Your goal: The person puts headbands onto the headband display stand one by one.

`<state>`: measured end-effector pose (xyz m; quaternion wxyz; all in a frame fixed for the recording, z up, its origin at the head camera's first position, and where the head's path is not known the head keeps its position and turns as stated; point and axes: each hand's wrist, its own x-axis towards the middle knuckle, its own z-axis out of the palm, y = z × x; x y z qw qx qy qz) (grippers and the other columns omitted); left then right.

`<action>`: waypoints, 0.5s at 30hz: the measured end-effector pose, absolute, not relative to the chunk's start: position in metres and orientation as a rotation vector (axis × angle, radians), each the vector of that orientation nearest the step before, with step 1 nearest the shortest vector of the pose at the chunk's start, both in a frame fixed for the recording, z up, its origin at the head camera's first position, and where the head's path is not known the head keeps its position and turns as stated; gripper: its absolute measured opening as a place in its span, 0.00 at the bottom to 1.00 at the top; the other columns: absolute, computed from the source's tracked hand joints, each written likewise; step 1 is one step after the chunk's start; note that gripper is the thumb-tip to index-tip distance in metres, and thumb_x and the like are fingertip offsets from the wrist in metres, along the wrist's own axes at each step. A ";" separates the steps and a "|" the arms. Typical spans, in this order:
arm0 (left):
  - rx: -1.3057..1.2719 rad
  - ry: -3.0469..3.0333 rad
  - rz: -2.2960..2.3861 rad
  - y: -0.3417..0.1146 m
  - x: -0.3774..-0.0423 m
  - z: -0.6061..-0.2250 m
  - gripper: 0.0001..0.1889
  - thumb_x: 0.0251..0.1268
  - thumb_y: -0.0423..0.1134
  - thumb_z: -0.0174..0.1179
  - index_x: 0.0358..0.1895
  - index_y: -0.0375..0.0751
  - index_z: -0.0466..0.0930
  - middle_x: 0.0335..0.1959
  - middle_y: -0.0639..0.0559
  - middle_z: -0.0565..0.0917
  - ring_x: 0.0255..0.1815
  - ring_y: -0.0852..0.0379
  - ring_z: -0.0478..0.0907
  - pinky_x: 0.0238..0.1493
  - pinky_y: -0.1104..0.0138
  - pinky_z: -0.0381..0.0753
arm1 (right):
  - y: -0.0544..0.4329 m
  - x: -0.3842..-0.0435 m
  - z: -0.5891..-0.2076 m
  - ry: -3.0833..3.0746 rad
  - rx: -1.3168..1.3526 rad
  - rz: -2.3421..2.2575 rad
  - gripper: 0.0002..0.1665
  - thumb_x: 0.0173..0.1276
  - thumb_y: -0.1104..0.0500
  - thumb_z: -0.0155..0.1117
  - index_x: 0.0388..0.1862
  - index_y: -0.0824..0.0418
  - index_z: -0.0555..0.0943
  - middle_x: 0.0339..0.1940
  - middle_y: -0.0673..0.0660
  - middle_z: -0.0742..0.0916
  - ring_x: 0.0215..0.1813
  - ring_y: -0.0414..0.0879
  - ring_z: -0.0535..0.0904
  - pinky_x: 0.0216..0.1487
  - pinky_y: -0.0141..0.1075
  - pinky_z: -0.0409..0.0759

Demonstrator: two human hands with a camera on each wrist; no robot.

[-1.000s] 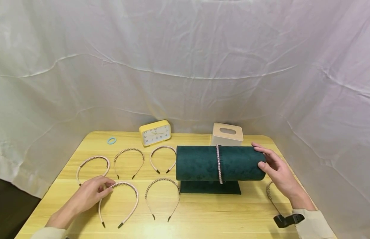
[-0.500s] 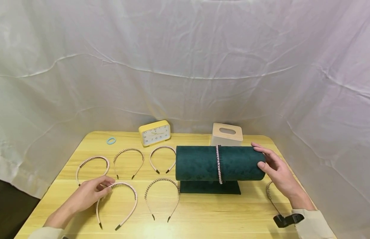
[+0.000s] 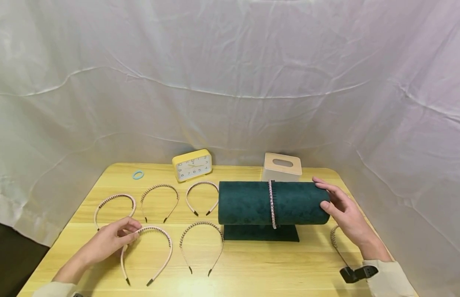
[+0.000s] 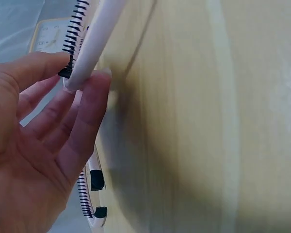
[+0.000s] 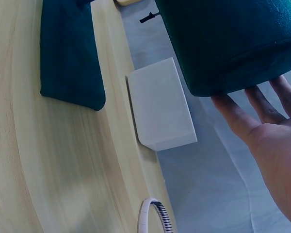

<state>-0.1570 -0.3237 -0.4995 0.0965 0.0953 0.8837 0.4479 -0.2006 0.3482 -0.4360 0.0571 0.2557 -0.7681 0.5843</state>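
Observation:
My left hand [image 3: 111, 241] pinches a pale pink headband [image 3: 170, 251] between thumb and fingers at the left of its arch. In the left wrist view that headband [image 4: 94, 43] shows its dark comb teeth, with the thumb on the toothed side. My right hand [image 3: 345, 212] grips the right end of a dark green velvet roll stand [image 3: 245, 202], thumb in front and fingers over the top. In the right wrist view, several fingertips [image 5: 228, 109] touch the roll's end. A braided pinkish headband [image 3: 272, 204] sits around the roll, right of its middle.
Several headbands lie left of the stand, one of them a beaded headband [image 3: 182, 237]. Another headband [image 3: 334, 237] lies under the right forearm. Behind stand a yellow clock [image 3: 193, 165], a tissue box [image 3: 283, 167] and a blue ring [image 3: 138, 175]. Fabric walls surround the wooden table [image 3: 252, 272].
The pink headband in my left hand has shifted slightly left and then back right. My right hand and the stand have stayed in place.

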 end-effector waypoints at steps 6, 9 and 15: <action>0.228 2.450 1.405 -0.329 -0.159 -0.498 0.18 0.83 0.39 0.62 0.65 0.33 0.78 0.51 0.39 0.86 0.37 0.58 0.83 0.26 0.60 0.88 | 0.347 -0.200 -0.434 -2.332 0.766 1.772 0.31 0.84 0.74 0.53 0.83 0.71 0.65 0.89 0.58 0.67 0.80 0.36 0.73 0.70 0.24 0.78; 0.218 2.418 1.416 -0.331 -0.159 -0.498 0.18 0.84 0.39 0.62 0.66 0.31 0.77 0.48 0.40 0.87 0.38 0.57 0.83 0.27 0.60 0.88 | 0.347 -0.199 -0.433 -2.334 0.766 1.775 0.32 0.83 0.75 0.52 0.83 0.71 0.64 0.89 0.59 0.67 0.80 0.36 0.73 0.70 0.25 0.78; 0.214 2.368 1.458 -0.333 -0.160 -0.499 0.20 0.83 0.38 0.62 0.67 0.28 0.75 0.50 0.38 0.88 0.39 0.57 0.84 0.30 0.58 0.90 | 0.346 -0.199 -0.433 -2.334 0.770 1.774 0.32 0.83 0.75 0.52 0.83 0.71 0.65 0.89 0.59 0.67 0.81 0.36 0.72 0.70 0.24 0.78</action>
